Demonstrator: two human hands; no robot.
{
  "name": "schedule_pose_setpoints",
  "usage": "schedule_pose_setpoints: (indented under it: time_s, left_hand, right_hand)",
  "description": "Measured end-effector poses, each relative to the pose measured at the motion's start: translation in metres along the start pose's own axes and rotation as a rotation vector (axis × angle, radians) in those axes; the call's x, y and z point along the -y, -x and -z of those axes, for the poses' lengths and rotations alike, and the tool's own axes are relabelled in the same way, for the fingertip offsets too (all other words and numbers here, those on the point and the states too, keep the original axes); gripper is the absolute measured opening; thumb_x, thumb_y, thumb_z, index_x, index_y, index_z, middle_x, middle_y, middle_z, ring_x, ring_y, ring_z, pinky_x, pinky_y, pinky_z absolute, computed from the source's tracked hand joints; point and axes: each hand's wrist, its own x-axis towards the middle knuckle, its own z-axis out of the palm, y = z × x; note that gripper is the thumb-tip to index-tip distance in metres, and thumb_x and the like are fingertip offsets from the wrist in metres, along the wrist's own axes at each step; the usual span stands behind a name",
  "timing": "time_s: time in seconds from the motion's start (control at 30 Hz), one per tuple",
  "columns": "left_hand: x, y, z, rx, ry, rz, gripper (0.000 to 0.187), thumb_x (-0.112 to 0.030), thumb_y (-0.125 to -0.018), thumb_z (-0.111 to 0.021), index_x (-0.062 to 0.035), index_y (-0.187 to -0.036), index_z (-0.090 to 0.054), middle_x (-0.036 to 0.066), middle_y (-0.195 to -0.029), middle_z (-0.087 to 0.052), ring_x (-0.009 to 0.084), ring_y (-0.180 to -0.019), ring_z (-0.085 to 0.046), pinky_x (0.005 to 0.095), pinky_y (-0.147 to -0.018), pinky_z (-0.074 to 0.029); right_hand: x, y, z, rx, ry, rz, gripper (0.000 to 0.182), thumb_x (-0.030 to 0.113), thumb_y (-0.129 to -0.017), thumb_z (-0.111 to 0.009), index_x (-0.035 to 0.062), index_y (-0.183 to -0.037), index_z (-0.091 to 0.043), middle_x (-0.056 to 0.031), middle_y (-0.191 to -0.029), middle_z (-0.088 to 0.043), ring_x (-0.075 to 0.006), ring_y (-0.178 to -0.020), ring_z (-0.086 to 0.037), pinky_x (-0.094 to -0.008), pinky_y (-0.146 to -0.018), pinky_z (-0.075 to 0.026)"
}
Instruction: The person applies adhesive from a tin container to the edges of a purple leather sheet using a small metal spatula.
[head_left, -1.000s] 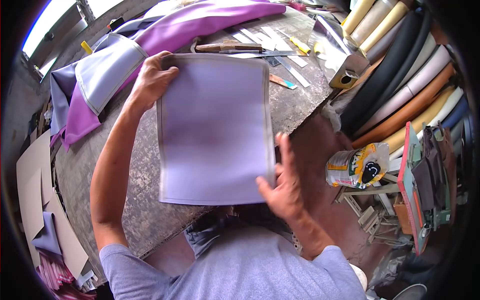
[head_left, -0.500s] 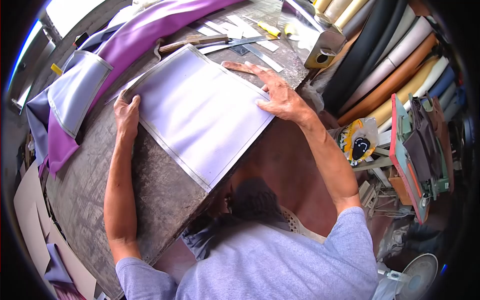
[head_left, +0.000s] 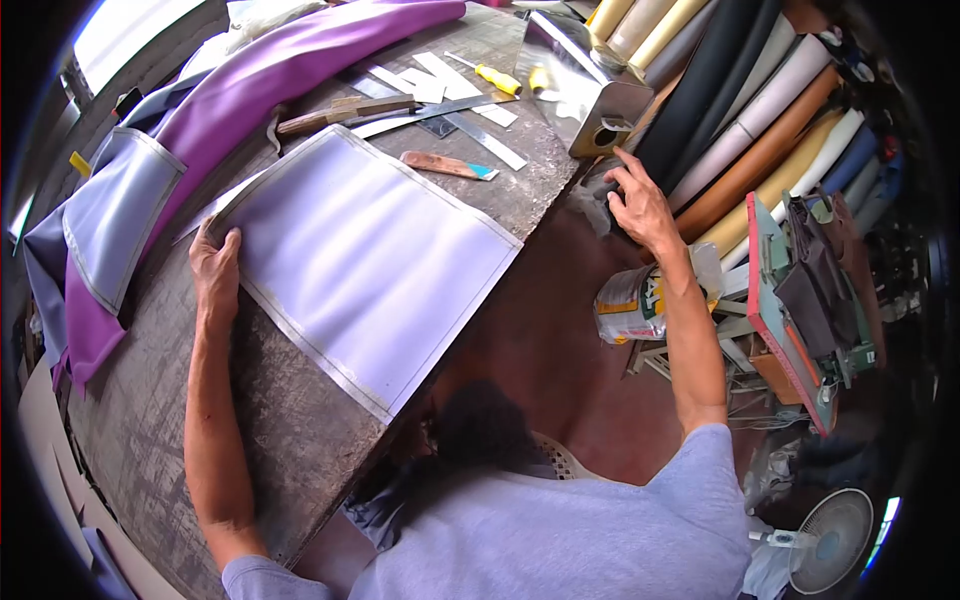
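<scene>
A pale lavender panel (head_left: 370,270) with stitched or marked borders lies flat on the worn table, one corner near its front edge. My left hand (head_left: 215,262) grips the panel's left corner, thumb on top and fingers at the edge. Off the panel to the right, my right hand (head_left: 643,208) is raised with its fingers apart, holding nothing. Its index finger reaches close to the round hole of a shiny metal box (head_left: 605,115) at the table's corner; whether it touches is unclear. A wooden-handled tool (head_left: 448,165) lies just beyond the panel.
Metal rulers (head_left: 440,115), white strips and a yellow screwdriver (head_left: 497,79) lie at the back. Purple fabric (head_left: 250,110) drapes along the far left side. Rolls of material (head_left: 750,130) lean at the right, above a plastic-wrapped container (head_left: 632,305). A fan (head_left: 830,542) stands at lower right.
My right hand has let go of the panel's right corner and moved right toward the metal box. My left hand still holds its corner. The view has shifted slightly.
</scene>
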Motion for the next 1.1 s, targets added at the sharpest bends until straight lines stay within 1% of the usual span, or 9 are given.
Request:
schedule_pose_setpoints:
  time_s: [0.1, 0.2, 0.3, 0.4, 0.6, 0.73, 0.93, 1.07, 1.1]
  left_hand:
    - [0.0, 0.001, 0.001, -0.026, -0.024, 0.009, 0.026, -0.003, -0.096, -0.058, 0.0013, -0.121, -0.061, -0.001, -0.099, -0.067, 0.0065, -0.082, -0.06, 0.022, -0.073, -0.048]
    - [0.007, 0.001, 0.003, -0.033, -0.006, -0.025, 0.026, -0.003, -0.095, -0.059, 0.001, -0.121, -0.062, -0.002, -0.098, -0.066, 0.0054, -0.081, -0.058, 0.0212, -0.072, -0.047]
    - [0.007, 0.001, 0.003, -0.036, 0.013, -0.031, 0.026, -0.003, -0.095, -0.06, 0.0011, -0.121, -0.062, -0.003, -0.097, -0.066, 0.0047, -0.081, -0.058, 0.0207, -0.073, -0.047]
    - [0.01, 0.0, 0.005, -0.038, -0.006, -0.026, 0.026, -0.003, -0.096, -0.059, 0.0016, -0.121, -0.061, -0.003, -0.098, -0.066, 0.0045, -0.081, -0.058, 0.0206, -0.073, -0.047]
    - [-0.004, 0.005, 0.0, -0.031, 0.014, -0.033, 0.029, -0.004, -0.096, -0.059, 0.0025, -0.124, -0.06, -0.002, -0.099, -0.066, 0.0044, -0.082, -0.058, 0.0205, -0.073, -0.047]
    - [-0.004, 0.005, 0.002, -0.024, -0.055, -0.012, 0.03, -0.005, -0.097, -0.059, 0.0024, -0.126, -0.06, -0.001, -0.099, -0.067, 0.0043, -0.081, -0.058, 0.0201, -0.073, -0.047]
    - [0.0, 0.003, 0.003, -0.033, -0.053, -0.018, 0.031, -0.005, -0.097, -0.059, 0.0014, -0.127, -0.06, -0.001, -0.098, -0.067, 0.0035, -0.079, -0.058, 0.0194, -0.07, -0.046]
    - [0.007, 0.001, 0.007, -0.013, -0.09, 0.006, 0.03, -0.007, -0.097, -0.06, 0.0007, -0.126, -0.061, -0.002, -0.097, -0.067, 0.0033, -0.079, -0.057, 0.0194, -0.07, -0.047]
    - [0.006, 0.001, 0.006, -0.014, -0.068, -0.016, 0.03, -0.007, -0.097, -0.061, 0.0006, -0.126, -0.061, -0.002, -0.097, -0.067, 0.0033, -0.078, -0.057, 0.0194, -0.07, -0.047]
  right_hand:
    - [-0.017, -0.02, -0.002, 0.106, 0.111, 0.067, 0.022, 0.016, -0.083, -0.071, 0.001, -0.096, -0.061, -0.0202, -0.151, -0.04, -0.0427, -0.118, -0.057, -0.0436, -0.096, -0.05]
    - [-0.027, -0.043, -0.005, 0.189, 0.214, 0.167, 0.032, 0.027, -0.079, -0.078, -0.0002, -0.088, -0.063, -0.021, -0.131, -0.058, -0.0384, -0.101, -0.065, -0.0441, -0.085, -0.052]
    - [-0.003, -0.077, 0.008, 0.561, 0.276, -0.091, 0.039, 0.035, -0.069, -0.084, 0.0006, -0.079, -0.068, -0.0202, -0.118, -0.065, -0.0358, -0.097, -0.067, -0.0448, -0.08, -0.052]
    - [-0.035, -0.098, -0.012, 0.671, 0.205, 0.043, 0.051, 0.043, -0.063, -0.088, -0.0008, -0.076, -0.065, -0.0147, -0.066, -0.062, -0.0292, -0.06, -0.061, -0.0444, -0.058, -0.045]
    - [-0.034, -0.088, 0.008, 0.545, 0.051, 0.032, 0.042, 0.035, -0.065, -0.087, -0.0004, -0.075, -0.068, -0.0125, -0.065, -0.063, -0.0233, -0.067, -0.064, -0.0392, -0.063, -0.048]
    - [-0.04, -0.064, 0.016, 0.338, 0.062, 0.08, 0.033, 0.028, -0.071, -0.084, 0.0011, -0.08, -0.068, -0.0143, -0.096, -0.068, -0.026, -0.082, -0.065, -0.0386, -0.071, -0.05]
    - [-0.022, -0.043, 0.011, 0.332, 0.091, 0.097, 0.025, 0.021, -0.079, -0.079, 0.0019, -0.091, -0.068, -0.0107, -0.104, -0.068, -0.0219, -0.089, -0.067, -0.033, -0.074, -0.053]
    - [0.061, 0.01, 0.022, 0.398, -0.754, -0.17, 0.018, 0.013, -0.091, -0.072, 0.0008, -0.101, -0.063, -0.005, -0.112, -0.067, -0.0062, -0.079, -0.066, -0.0214, -0.065, -0.05]
    - [0.085, 0.029, 0.021, 0.348, -0.945, -0.187, 0.015, 0.01, -0.093, -0.068, 0.0021, -0.104, -0.061, -0.009, -0.117, -0.067, -0.0081, -0.077, -0.067, -0.0217, -0.064, -0.051]
